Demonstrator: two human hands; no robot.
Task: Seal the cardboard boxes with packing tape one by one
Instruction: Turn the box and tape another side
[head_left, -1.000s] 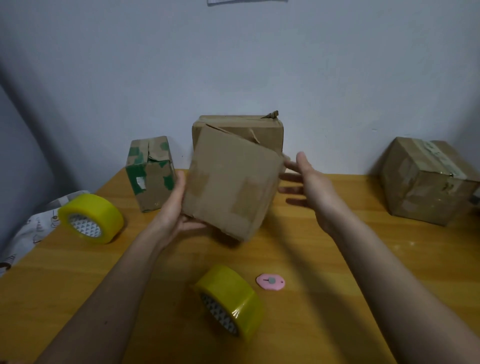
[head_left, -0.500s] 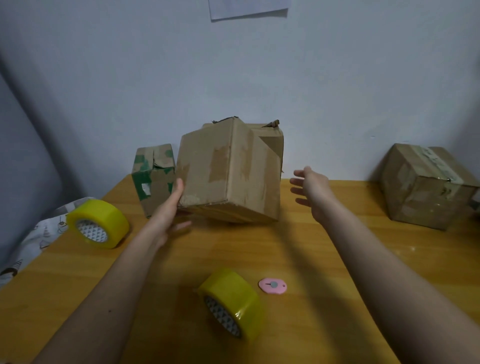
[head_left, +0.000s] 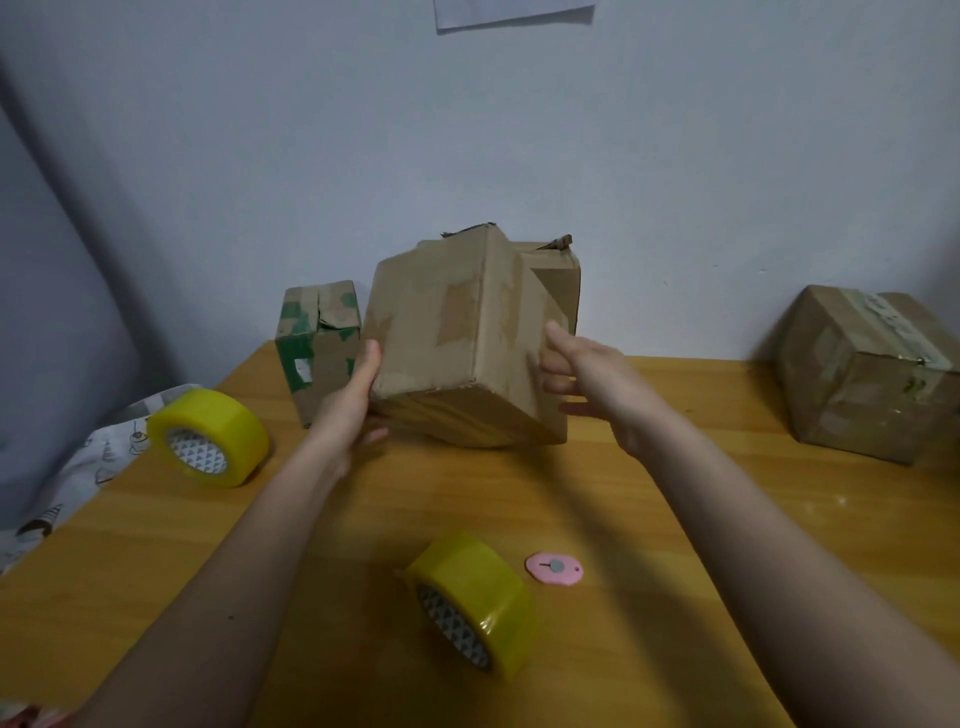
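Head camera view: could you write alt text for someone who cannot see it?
Two bare hands, left hand and right hand, hold a tilted cardboard box between them over a wooden table. Two yellow tape rolls, a pink cutter and other boxes sit around.

surface: wooden table (head_left: 649, 519) | left edge: yellow tape roll (head_left: 208, 439) | near centre: second tape roll (head_left: 470, 605), pink cutter (head_left: 554, 567) just beside | back: green-patched box (head_left: 318, 353) | far right: taped box (head_left: 867, 374)
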